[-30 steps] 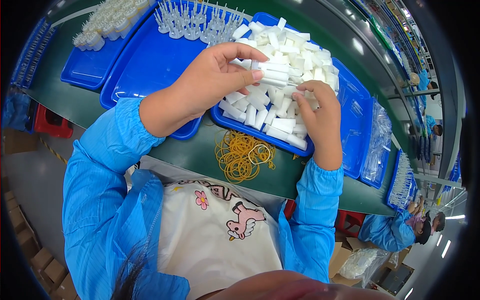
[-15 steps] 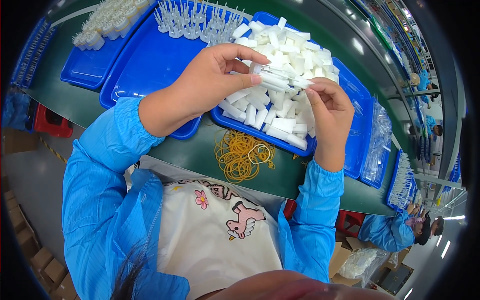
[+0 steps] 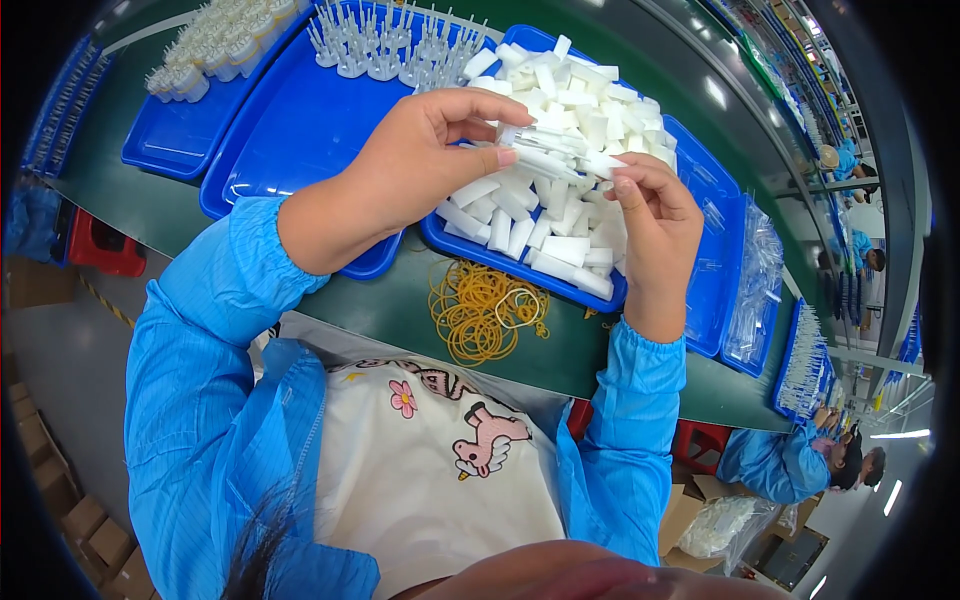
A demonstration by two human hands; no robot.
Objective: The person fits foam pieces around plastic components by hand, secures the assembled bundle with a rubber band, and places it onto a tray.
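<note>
My left hand (image 3: 440,140) grips a clear plastic part with thin prongs (image 3: 530,140) between thumb and fingers, held sideways above a heap of white foam pieces. In a pinch of thumb and fingers, my right hand (image 3: 655,205) has a white foam piece (image 3: 603,164) up against the prongs' ends. Whether the foam sits between the prongs or only touches them I cannot tell. Below both hands, many loose white foam pieces (image 3: 565,250) fill a blue tray (image 3: 520,268).
Yellow rubber bands (image 3: 480,315) lie on the green table (image 3: 375,310) before me. Leftward, a blue tray (image 3: 290,130) bears upright clear pronged parts (image 3: 370,45); another tray (image 3: 165,140) has white assemblies (image 3: 215,50). At right are a blue tray (image 3: 705,280) and plastic bags (image 3: 757,270). A co-worker (image 3: 780,460) sits beyond.
Both hands have shifted very slightly left, and the foam piece in my right hand is a touch closer to the clear part. The trays stay as they were.
</note>
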